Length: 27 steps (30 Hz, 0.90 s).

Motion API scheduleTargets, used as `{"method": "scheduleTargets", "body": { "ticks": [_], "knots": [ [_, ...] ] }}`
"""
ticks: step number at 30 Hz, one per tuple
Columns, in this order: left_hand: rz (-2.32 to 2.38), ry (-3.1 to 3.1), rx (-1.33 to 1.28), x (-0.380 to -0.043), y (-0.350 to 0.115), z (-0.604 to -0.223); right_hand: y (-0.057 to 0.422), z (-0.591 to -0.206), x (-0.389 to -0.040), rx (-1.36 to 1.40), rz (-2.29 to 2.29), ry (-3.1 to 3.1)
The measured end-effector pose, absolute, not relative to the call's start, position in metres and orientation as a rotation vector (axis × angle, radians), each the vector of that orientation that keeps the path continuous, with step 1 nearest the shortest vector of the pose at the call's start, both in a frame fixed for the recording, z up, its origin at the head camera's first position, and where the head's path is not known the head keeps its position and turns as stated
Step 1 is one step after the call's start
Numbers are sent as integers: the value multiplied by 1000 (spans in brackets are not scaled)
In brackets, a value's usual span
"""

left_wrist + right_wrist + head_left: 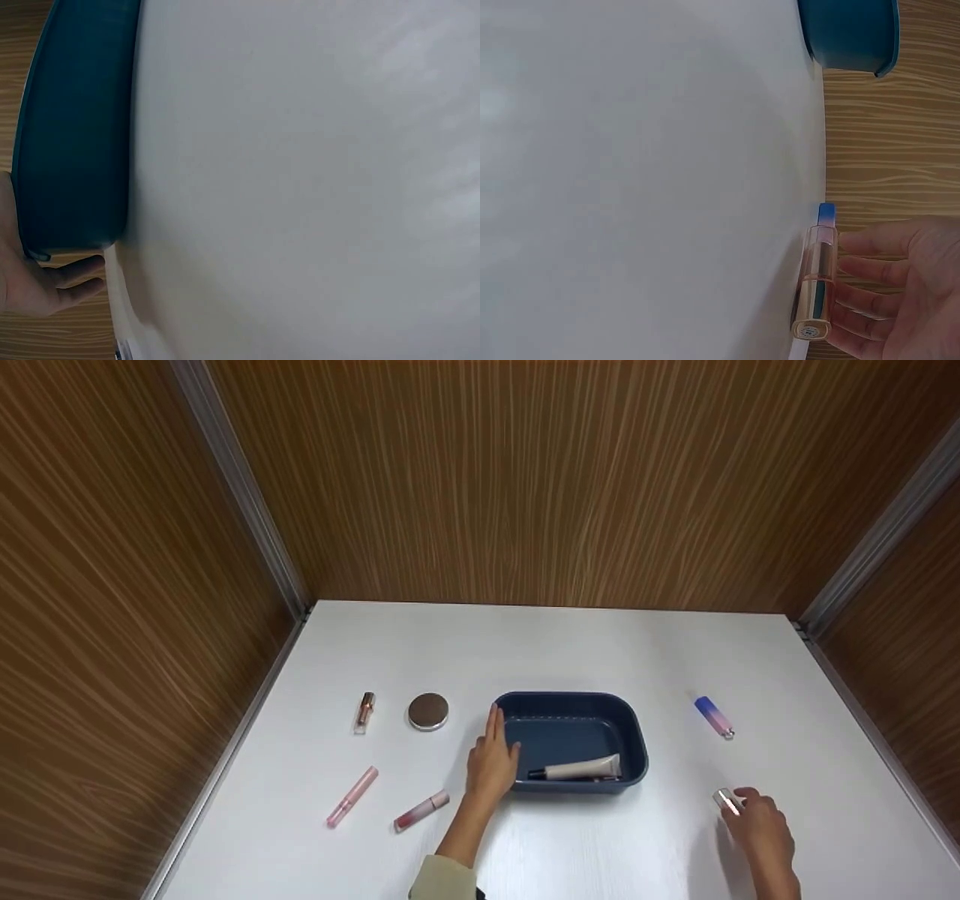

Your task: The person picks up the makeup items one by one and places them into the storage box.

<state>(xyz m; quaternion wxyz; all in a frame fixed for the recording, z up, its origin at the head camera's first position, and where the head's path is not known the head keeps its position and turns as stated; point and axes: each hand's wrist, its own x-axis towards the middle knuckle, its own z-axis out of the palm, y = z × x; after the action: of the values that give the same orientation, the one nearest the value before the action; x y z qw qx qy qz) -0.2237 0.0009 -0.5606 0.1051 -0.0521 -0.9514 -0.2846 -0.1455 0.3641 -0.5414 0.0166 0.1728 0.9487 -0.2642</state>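
A dark blue rectangular box (pixel 570 786) lies on the white table, holding a pale squeeze tube (pixel 585 769) with a black cap. Along the box's left rim rests my left hand (pixel 491 765), its fingers fairly straight; the left wrist view shows the same hand (pixel 37 285) at the box's end wall (pixel 75 142). Off to the right, my right hand (pixel 761 825) grips a shiny lipstick tube (pixel 727 801) by its sides. Seen from the right wrist, that lipstick tube (pixel 816 289) has a clear, rose-gold case, with the fingers (pixel 870 300) against it.
Left of the box lie a round brown-lidded compact (pixel 428 711), a rose-gold lipstick (pixel 364 712), a pink slim tube (pixel 352 797) and a red-pink lip gloss (pixel 421 811). A blue-to-pink tube (pixel 714 717) lies at the right. Wood-grain panels (pixel 525 487) enclose the table.
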Motion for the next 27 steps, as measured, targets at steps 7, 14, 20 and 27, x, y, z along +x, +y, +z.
{"method": "scheduleTargets", "body": {
  "ticks": [7, 14, 20, 27],
  "knots": [
    [-852, -2821, -137, -225, 2, -561, 364, -546, -146, 550, -809, 2917],
    [-820, -2791, -158, -223, 1, -560, 366, -545, -146, 563, -796, 2917],
    [-811, -2764, -171, -222, 1, -560, 367, -543, -146, 583, -778, 2895],
    [-797, -2766, -171, -223, 1, -561, 367, -542, -147, 648, -772, 2860]
  ]
}}
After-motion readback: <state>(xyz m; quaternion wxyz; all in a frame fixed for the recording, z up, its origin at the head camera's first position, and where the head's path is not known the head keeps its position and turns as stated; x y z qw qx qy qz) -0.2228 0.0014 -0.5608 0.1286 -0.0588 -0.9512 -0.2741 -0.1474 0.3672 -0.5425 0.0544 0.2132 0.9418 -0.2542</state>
